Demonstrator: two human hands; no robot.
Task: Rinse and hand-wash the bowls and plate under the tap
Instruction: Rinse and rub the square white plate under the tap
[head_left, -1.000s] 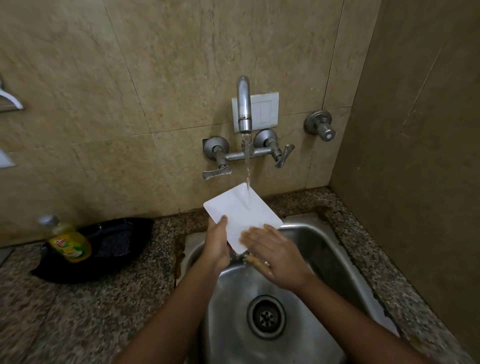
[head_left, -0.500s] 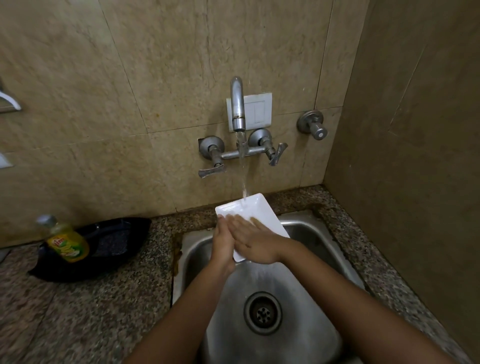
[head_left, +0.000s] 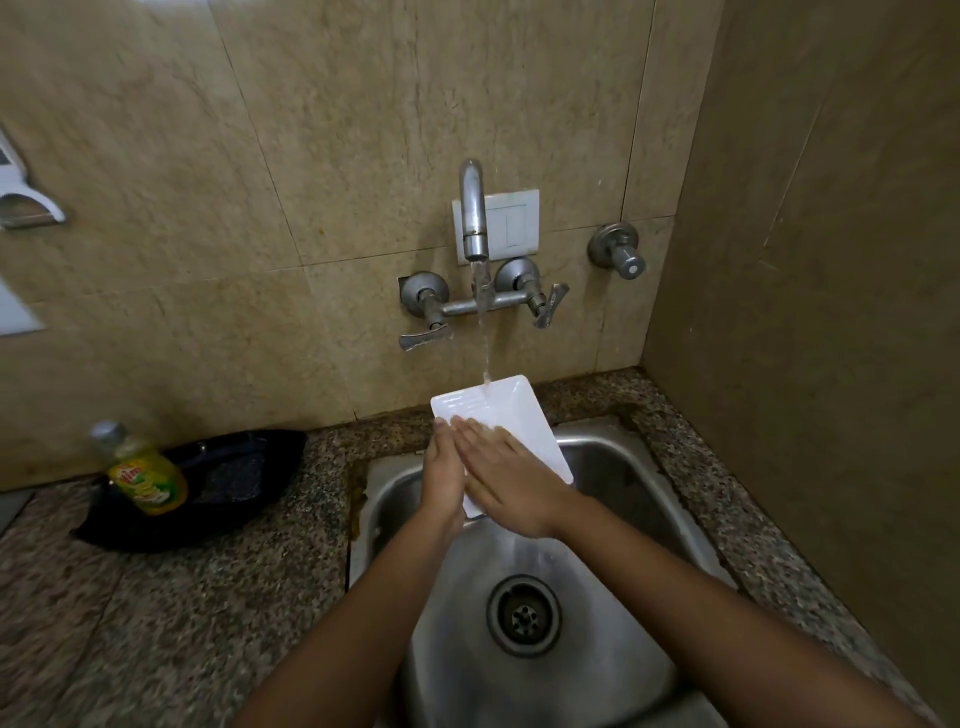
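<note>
A white rectangular plate (head_left: 511, 415) is held tilted over the steel sink (head_left: 623, 467), its upper face towards me. Water from the tap (head_left: 474, 213) falls on the plate's far edge. My left hand (head_left: 441, 475) grips the plate's left edge, thumb on top. My right hand (head_left: 511, 480) lies flat on the plate's face with straight fingers pointing up and left. No bowls are in sight.
A yellow dish-soap bottle (head_left: 143, 470) lies on a black tray (head_left: 234, 467) on the granite counter to the left. The drain (head_left: 523, 616) sits in the sink's middle. A side wall stands close on the right. Tap handles (head_left: 423, 338) jut from the tiled wall.
The plate has been turned from its back to its upper face. My right hand has slid up and left across it. The camera view shifted slightly.
</note>
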